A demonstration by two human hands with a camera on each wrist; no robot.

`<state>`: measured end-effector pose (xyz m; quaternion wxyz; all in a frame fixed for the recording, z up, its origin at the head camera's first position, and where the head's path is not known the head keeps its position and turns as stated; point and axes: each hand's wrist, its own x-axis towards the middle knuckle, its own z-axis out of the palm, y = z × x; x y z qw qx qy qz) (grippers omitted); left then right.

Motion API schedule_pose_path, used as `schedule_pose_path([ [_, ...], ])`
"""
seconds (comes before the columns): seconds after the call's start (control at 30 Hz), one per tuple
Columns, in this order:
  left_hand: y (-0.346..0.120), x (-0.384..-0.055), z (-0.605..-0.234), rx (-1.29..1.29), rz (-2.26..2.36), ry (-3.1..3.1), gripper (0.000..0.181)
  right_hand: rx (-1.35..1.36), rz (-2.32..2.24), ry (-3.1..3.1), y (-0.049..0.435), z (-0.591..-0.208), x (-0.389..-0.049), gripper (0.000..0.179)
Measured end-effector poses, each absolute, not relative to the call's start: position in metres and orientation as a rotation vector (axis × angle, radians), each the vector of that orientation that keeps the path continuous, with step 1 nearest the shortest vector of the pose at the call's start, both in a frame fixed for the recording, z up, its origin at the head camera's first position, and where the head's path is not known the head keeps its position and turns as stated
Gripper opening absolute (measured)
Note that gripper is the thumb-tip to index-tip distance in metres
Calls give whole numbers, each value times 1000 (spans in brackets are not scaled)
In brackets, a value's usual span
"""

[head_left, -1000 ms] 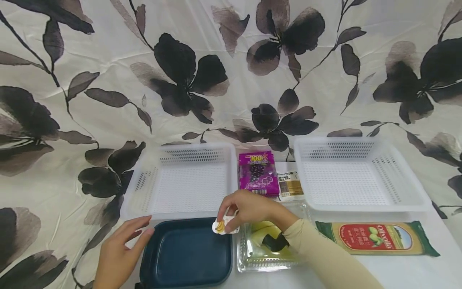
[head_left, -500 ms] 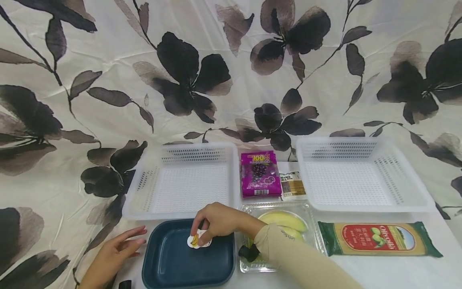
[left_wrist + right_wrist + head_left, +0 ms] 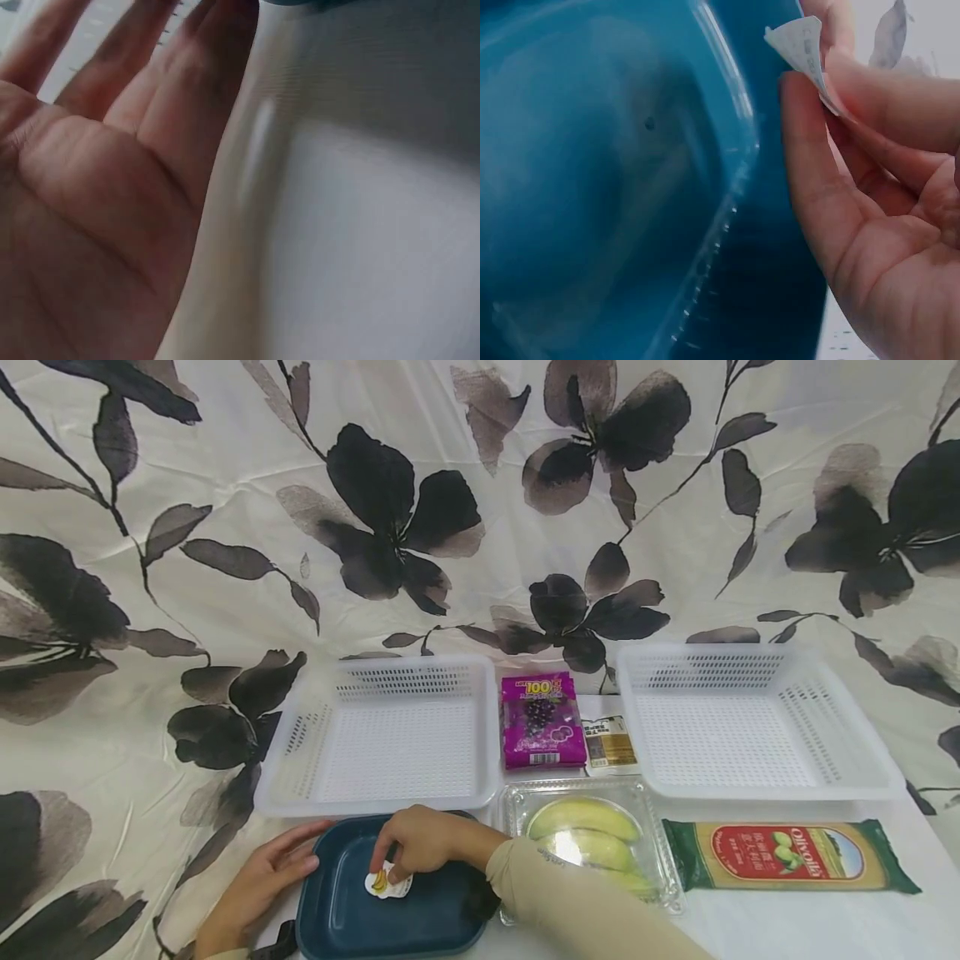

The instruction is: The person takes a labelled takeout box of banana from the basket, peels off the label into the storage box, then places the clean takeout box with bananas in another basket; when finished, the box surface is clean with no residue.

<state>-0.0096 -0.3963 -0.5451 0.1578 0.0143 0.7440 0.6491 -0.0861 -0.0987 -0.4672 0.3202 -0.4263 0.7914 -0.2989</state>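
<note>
My right hand (image 3: 423, 842) pinches a small, thin white packet with a banana picture (image 3: 387, 882) between thumb and fingers, over the dark blue tray (image 3: 352, 935). In the right wrist view the printed white packet (image 3: 801, 46) sticks out bent from the fingertips, with the blue tray (image 3: 615, 187) beyond. My left hand (image 3: 258, 881) lies at the tray's left rim, fingers loosely extended and holding nothing. The left wrist view shows the left palm (image 3: 97, 187), its fingers spread a little. Right of the tray stands a clear plastic box (image 3: 517, 793) with bananas (image 3: 585, 820) in it, partly behind the right sleeve.
Two white perforated baskets, a left one (image 3: 397, 756) and a right one (image 3: 720, 739), stand at the back. Between them lie a purple grape-picture bag (image 3: 542, 722) and a brown-and-white packet (image 3: 610, 745). A green-ended pasta packet (image 3: 787, 856) lies at the right.
My right hand has carried the small white packet leftward from the tray's right edge to over its middle. The left hand drew back a little, then returned to the tray's left rim.
</note>
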Motion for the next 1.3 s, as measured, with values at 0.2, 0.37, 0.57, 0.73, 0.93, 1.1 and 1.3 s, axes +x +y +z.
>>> schedule_pose_path([
  [0.2, -402, -17, -566, 270, 2096, 1837, 50, -1194, -752, 2111, -115, -475, -83, 35],
  [0.37, -403, -20, -576, 346, 2210, 1640, 55, -1097, -729, 2136, -125, -484, -79, 39],
  [0.57, -405, -21, -581, 443, 2253, 1522, 59, -911, -851, 2037, -133, -493, -80, 43],
  [0.73, -407, -21, -584, 485, 2290, 1424, 61, -993, -749, 2066, -137, -500, -85, 40],
  [0.93, -407, -21, -586, 480, 2335, 1363, 61, -1107, -535, 2272, -145, -508, -81, 19],
  [1.1, -407, -20, -587, 446, 2354, 1366, 61, -1086, -438, 2383, -149, -511, -75, 21],
  [1.3, -407, -21, -588, 494, 2362, 1325, 61, -1088, -362, 2436, -152, -512, -71, 16],
])
